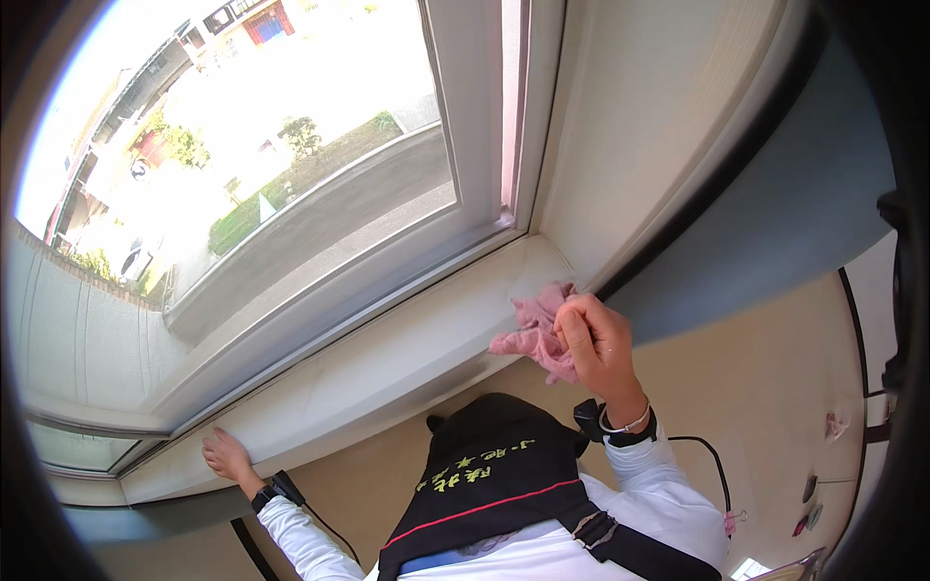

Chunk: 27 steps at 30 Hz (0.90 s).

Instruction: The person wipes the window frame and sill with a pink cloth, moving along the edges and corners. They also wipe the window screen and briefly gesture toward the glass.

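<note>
My right hand (596, 341) is closed on a crumpled pink cloth (541, 327), which hangs over the right end of the white windowsill (378, 356) and its front edge. A bangle and a black strap are round that wrist. Far to the left, my left hand (227, 456) rests on the sill with nothing seen in it; its fingers lie near the window track, and whether they are spread is hard to make out.
Beyond the sill stands a window with a white frame (476, 109). A white side wall (639, 109) and a grey-blue panel (755, 189) rise at the right. Black cables run from both wrist devices. A black apron bearing writing (494, 465) hangs below the sill.
</note>
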Available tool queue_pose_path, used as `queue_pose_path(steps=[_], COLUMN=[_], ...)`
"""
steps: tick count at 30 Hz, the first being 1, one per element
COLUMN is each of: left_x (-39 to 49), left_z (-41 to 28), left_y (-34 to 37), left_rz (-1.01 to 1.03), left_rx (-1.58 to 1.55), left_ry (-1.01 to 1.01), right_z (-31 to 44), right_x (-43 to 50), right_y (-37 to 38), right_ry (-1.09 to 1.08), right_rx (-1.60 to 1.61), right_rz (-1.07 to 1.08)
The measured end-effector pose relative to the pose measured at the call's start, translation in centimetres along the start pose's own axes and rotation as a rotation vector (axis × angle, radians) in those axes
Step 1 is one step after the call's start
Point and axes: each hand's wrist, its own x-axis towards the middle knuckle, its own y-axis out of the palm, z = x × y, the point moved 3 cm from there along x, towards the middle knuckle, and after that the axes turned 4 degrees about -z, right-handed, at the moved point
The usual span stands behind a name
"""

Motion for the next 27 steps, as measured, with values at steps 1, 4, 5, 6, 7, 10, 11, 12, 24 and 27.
queue_pose_path(steps=[1, 4, 5, 6, 7, 10, 11, 12, 24, 27], left_x=[0.1, 0.1, 0.1, 0.0, -0.1, -0.3, -0.3, -0.3, 0.9, 1.1], left_z=[0.1, 0.2, 0.3, 0.2, 0.2, 0.2, 0.2, 0.2, 1.8, 2.1], left_y=[0.0, -0.2, -0.3, -0.4, -0.6, -1.2, -1.3, -1.4, -0.4, -0.4], left_rz=[0.012, 0.019, 0.022, 0.026, 0.030, 0.026, 0.018, 0.005, -0.040, -0.049], left_rx=[0.000, -0.001, 0.001, -0.003, -0.001, 0.005, 0.004, 0.005, 0.034, 0.047], left_ry=[-0.007, -0.013, -0.016, -0.011, -0.020, -0.004, -0.001, 0.005, 0.023, 0.025], right_z=[-0.2, -1.9, -2.3, -2.7, -2.9, -3.8, -3.9, -3.9, -2.4, -1.6], right_x=[0.6, 1.9, 1.9, 2.0, 2.1, 3.4, 3.8, 4.1, 3.7, 4.0], right_y=[1.0, 4.6, 5.3, 5.8, 6.1, 6.8, 6.8, 6.9, 6.6, 5.9], right_ry=[-0.099, -0.261, -0.330, -0.370, -0.441, -0.368, -0.364, -0.370, -0.312, -0.345], right_rx=[-0.125, -0.439, -0.518, -0.595, -0.646, -0.796, -0.840, -0.862, -0.895, -0.582], right_rz=[0.025, 0.132, 0.115, 0.104, 0.060, 0.050, 0.030, 0.046, 0.077, -0.011])
